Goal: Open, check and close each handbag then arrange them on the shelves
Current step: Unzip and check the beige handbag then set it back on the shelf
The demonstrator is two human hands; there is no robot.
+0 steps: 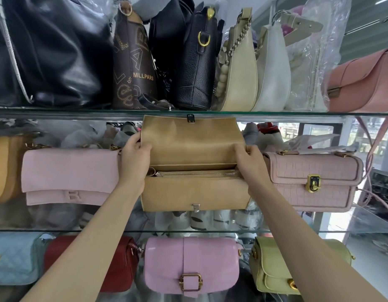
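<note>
Both my hands hold the tan handbag point(195, 192) open between them: my left hand point(135, 152) grasps its left end, my right hand point(251, 160) pinches the raised flap point(188, 138). Just beyond my right hand sits a pink croc bag point(315, 182).

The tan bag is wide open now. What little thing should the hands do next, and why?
Probably fold the flap back down and click it shut. The tan bag is held open by the left hand and right hand, its inside shows, and the flap's clasp is apart from the lock on the front.
</note>
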